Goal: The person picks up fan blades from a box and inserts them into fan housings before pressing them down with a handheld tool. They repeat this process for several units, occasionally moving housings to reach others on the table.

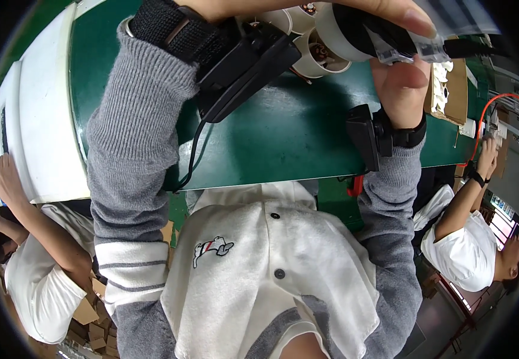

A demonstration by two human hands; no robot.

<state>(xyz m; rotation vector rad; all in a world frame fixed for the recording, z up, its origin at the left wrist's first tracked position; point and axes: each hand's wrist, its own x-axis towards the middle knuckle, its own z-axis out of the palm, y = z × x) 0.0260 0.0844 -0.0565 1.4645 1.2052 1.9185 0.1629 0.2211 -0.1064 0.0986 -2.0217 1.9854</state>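
From the upper left, my left hand reaches across the top, partly cut off by the frame edge. A finger that seems to be its own presses on a white-and-black cylindrical part. My right hand is closed around the part's other end from below, thumb bent beside clear plastic pieces. A thick black cable runs to the right from there. Just under the held part stands a white cup-shaped housing with coppery, coil-like pieces inside. Similar white housings stand behind it.
The green tabletop spreads below my hands. A cardboard box of small white parts stands at right, near a red hose. A white surface borders the left. One person works at left, another at right.
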